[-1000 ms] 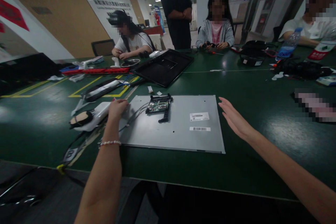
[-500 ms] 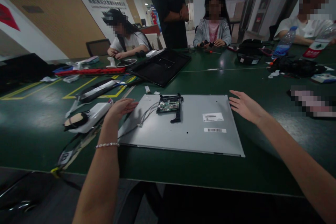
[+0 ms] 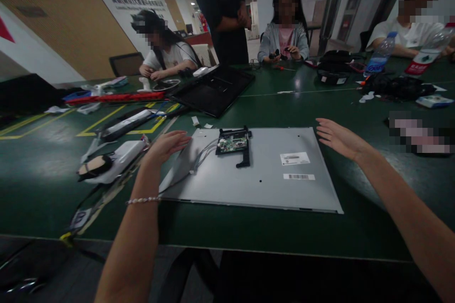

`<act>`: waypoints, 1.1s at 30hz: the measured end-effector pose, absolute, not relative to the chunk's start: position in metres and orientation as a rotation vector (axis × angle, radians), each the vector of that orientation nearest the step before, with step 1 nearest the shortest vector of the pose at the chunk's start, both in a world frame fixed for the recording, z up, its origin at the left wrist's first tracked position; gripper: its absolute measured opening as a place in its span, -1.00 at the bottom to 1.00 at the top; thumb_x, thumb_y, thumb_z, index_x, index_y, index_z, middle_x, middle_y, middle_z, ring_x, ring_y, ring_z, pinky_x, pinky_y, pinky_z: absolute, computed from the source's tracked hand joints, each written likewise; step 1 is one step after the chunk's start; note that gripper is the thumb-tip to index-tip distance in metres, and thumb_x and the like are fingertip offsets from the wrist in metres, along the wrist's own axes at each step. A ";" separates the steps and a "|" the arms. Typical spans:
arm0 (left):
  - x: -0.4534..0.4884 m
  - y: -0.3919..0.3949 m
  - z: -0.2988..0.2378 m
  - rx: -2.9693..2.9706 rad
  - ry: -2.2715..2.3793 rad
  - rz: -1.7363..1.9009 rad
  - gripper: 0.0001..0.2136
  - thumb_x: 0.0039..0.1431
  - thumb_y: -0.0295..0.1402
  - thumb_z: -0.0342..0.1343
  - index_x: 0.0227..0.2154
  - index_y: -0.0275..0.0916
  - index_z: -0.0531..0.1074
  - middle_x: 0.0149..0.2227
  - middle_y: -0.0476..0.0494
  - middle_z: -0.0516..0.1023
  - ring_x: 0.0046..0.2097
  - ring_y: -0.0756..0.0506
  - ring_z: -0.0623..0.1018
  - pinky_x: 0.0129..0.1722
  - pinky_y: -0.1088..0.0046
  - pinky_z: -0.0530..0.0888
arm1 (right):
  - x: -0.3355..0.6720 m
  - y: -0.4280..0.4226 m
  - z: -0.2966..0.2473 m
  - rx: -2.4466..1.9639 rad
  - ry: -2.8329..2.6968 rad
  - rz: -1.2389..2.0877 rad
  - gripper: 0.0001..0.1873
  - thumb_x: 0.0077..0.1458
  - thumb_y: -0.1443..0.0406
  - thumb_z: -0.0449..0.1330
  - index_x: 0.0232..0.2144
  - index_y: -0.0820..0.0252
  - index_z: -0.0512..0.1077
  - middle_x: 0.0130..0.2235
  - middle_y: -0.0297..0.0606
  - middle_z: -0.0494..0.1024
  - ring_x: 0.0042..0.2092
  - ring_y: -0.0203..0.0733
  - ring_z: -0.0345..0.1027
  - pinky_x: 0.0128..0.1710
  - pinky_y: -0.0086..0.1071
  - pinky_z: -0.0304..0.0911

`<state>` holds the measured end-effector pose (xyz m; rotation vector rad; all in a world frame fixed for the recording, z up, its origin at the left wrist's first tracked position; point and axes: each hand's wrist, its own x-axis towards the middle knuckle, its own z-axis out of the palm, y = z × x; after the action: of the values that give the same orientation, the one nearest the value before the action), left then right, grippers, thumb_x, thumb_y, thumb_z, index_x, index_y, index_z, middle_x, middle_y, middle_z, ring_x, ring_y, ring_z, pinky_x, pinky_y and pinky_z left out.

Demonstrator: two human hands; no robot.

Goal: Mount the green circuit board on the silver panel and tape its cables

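A flat silver display panel point(image 3: 227, 189) lies back side up on the green table in front of me. On it sits a green circuit board point(image 3: 232, 144) in a black plastic bracket point(image 3: 245, 158), with thin grey cables point(image 3: 203, 157) running to the left. Two white labels show on its right part, the upper label point(image 3: 295, 158) and a barcode label point(image 3: 299, 177). My left hand point(image 3: 168, 146) is by the panel's left edge, fingers stretched out and holding nothing. Off the right edge, my right hand point(image 3: 337, 137) has its fingers extended, also with nothing in it.
Beyond the panel lies a black monitor shell point(image 3: 215, 89). To the left are a white device with a strap point(image 3: 117, 161) and a red strip point(image 3: 117, 98). A phone point(image 3: 421, 135), bottles point(image 3: 381, 54) and black gear point(image 3: 394, 87) lie right. Several people are around the table.
The view has shifted slightly, so the panel appears a little further right. Both hands stay open beside it. Across the table, a seated person's hands have moved a little.
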<state>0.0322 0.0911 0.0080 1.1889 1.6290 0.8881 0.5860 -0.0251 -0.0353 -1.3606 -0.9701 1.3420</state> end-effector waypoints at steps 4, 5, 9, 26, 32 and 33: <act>0.042 0.085 0.013 1.168 1.574 0.914 -0.78 0.31 -0.43 0.05 -0.02 -0.34 0.38 -0.18 -0.21 0.59 -0.13 -0.06 0.57 -0.10 0.40 0.48 | 0.586 -0.026 -0.032 -1.370 -1.010 1.325 -0.44 0.11 0.04 0.19 0.15 -0.16 0.22 0.35 -0.22 0.20 0.36 -0.04 0.03 0.31 -0.06 0.02; 0.045 0.083 0.014 1.176 1.553 0.911 -0.79 0.31 -0.43 0.04 -0.03 -0.35 0.39 -0.19 -0.22 0.59 -0.13 -0.07 0.57 -0.09 0.39 0.49 | 0.588 -0.026 -0.032 -1.383 -1.020 1.310 -0.44 0.11 0.04 0.19 0.15 -0.16 0.21 0.34 -0.22 0.21 0.35 -0.04 0.05 0.31 -0.07 0.03; 0.061 0.076 0.019 1.184 1.509 0.870 -0.79 0.33 -0.41 0.04 -0.04 -0.35 0.38 -0.20 -0.23 0.60 -0.13 -0.09 0.58 -0.09 0.35 0.50 | 0.598 -0.025 -0.032 -1.479 -1.082 1.200 -0.44 0.15 0.02 0.13 0.19 -0.19 0.19 0.34 -0.23 0.22 0.33 -0.02 0.11 0.28 -0.06 0.09; 0.103 0.070 0.013 1.163 1.323 0.850 -0.74 0.25 -0.42 0.11 -0.03 -0.39 0.43 -0.09 -0.40 0.59 -0.09 -0.17 0.62 -0.23 0.39 0.61 | 0.632 -0.026 -0.035 -1.736 -1.159 0.927 -0.31 0.11 -0.02 0.15 0.25 -0.03 0.22 0.23 -0.10 0.38 0.24 0.07 0.26 0.22 -0.08 0.17; 0.112 0.068 0.010 1.193 1.311 0.855 -0.70 0.19 -0.37 0.18 -0.03 -0.35 0.45 -0.04 -0.42 0.57 -0.09 -0.19 0.63 -0.24 0.39 0.62 | 0.637 -0.023 -0.042 -1.767 -1.157 0.888 -0.29 0.10 -0.04 0.15 0.27 -0.08 0.19 0.21 -0.10 0.39 0.17 0.17 0.33 0.15 0.04 0.26; 0.113 0.068 0.008 1.203 1.296 0.852 -0.69 0.18 -0.36 0.19 -0.02 -0.34 0.45 -0.02 -0.42 0.56 -0.07 -0.20 0.62 -0.23 0.38 0.62 | 0.638 -0.023 -0.043 -1.789 -1.159 0.876 -0.27 0.11 -0.04 0.15 0.29 -0.07 0.17 0.22 -0.07 0.37 0.17 0.20 0.33 0.13 0.04 0.28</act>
<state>0.1125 0.0678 0.0081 1.2026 1.2962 0.8522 0.6376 -0.0232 -0.0430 -1.7891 -1.1591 0.8762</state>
